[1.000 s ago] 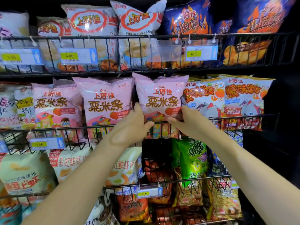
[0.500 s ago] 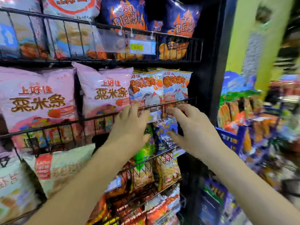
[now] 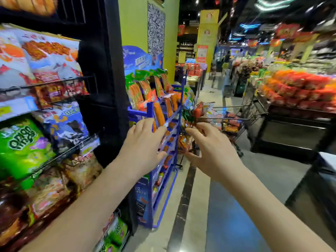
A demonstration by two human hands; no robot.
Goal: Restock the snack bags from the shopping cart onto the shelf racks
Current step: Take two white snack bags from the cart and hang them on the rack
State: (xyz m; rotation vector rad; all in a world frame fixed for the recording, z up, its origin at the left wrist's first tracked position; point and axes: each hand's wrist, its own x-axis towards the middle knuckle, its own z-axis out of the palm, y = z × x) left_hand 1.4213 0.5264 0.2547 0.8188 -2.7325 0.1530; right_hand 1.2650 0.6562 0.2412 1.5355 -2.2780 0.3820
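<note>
Left grip: my left grip [image 3: 143, 148] is wide open, fingers straight and spread, and has hold of nothing. It hangs in front of the blue stand [image 3: 150, 110].
Right grip: my right grip [image 3: 212, 153] is open with fingers spread and slightly bent, and it is empty. Its fingertips point toward the shopping cart [image 3: 227, 118]; I cannot tell whether they touch it.
Snack bags: the snack bags [image 3: 231, 124] lie blurred inside the cart, which stands in the aisle just past the blue stand.
Shelf racks: the black wire shelf racks [image 3: 60, 82] are at my left. They carry white-and-orange bags [image 3: 47, 57] above, with a blue bag [image 3: 61, 124] and a green bag [image 3: 21, 148] below.
Blue stand: it stands beside the racks and holds rows of orange packets [image 3: 141, 90].
Pillar: a yellow pillar [image 3: 132, 24] rises behind the stand.
Table: a table [image 3: 291, 124] at my right is heaped with orange and red packs.
</note>
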